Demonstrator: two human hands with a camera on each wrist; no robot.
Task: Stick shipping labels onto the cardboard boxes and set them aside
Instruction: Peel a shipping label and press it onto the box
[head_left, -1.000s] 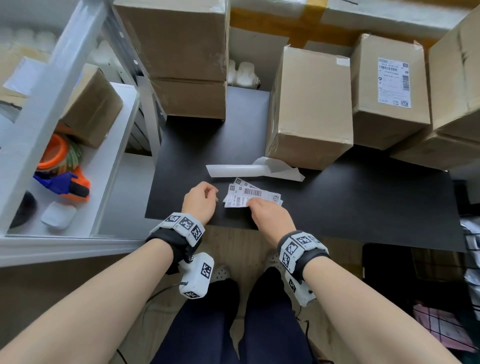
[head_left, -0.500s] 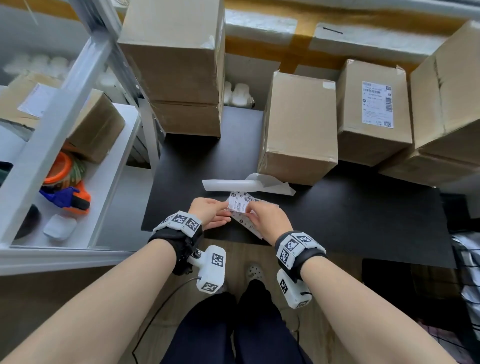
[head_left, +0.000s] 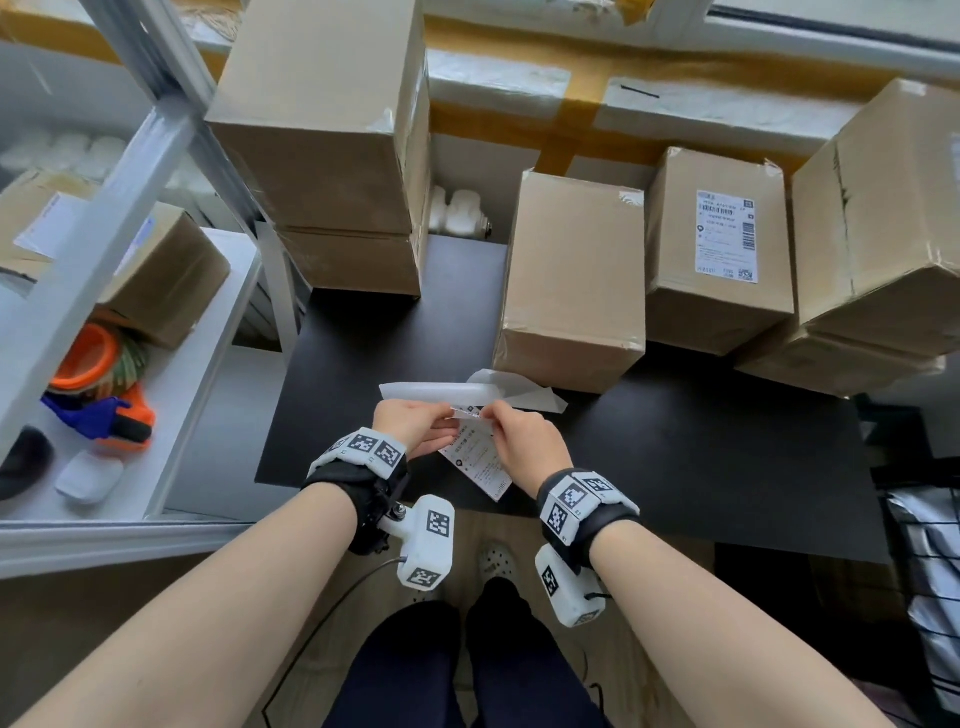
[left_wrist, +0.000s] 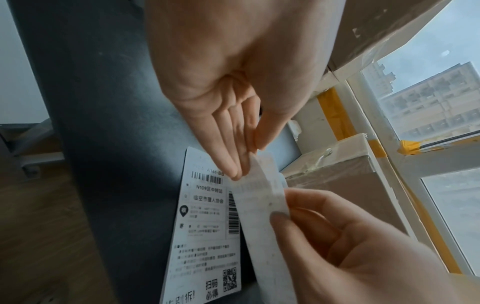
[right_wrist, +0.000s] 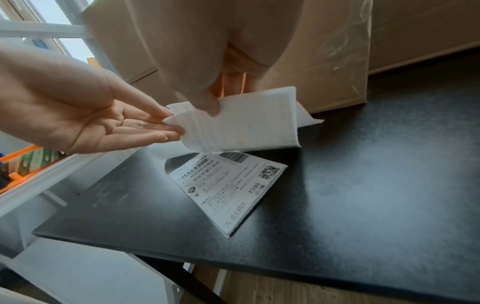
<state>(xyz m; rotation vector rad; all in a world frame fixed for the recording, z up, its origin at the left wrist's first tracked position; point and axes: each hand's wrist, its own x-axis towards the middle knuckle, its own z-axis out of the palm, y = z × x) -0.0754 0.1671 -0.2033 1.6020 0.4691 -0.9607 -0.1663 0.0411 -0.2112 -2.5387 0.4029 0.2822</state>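
Over the black table (head_left: 701, 441) both hands hold one shipping label (right_wrist: 246, 121) in the air, its blank white back towards the right wrist camera. My left hand (left_wrist: 249, 160) pinches its curled corner between thumb and fingertips. My right hand (right_wrist: 210, 102) grips the sheet with the thumb on top. A second printed label (head_left: 480, 462) lies flat on the table right under the hands. Just beyond them stands a plain cardboard box (head_left: 571, 280). To its right is a box (head_left: 675, 291) that carries a label (head_left: 725, 236).
Peeled white backing strips (head_left: 436, 392) lie in front of the plain box. Stacked boxes (head_left: 322, 130) rise at the back left and more boxes (head_left: 883, 218) at the right. A white shelf (head_left: 171, 415) on the left holds an orange tape dispenser (head_left: 104, 415) and a box (head_left: 156, 280).
The hands were pressing on the labels flat on the table; now they have lifted one label and hold it between them, the left fingers at its corner.
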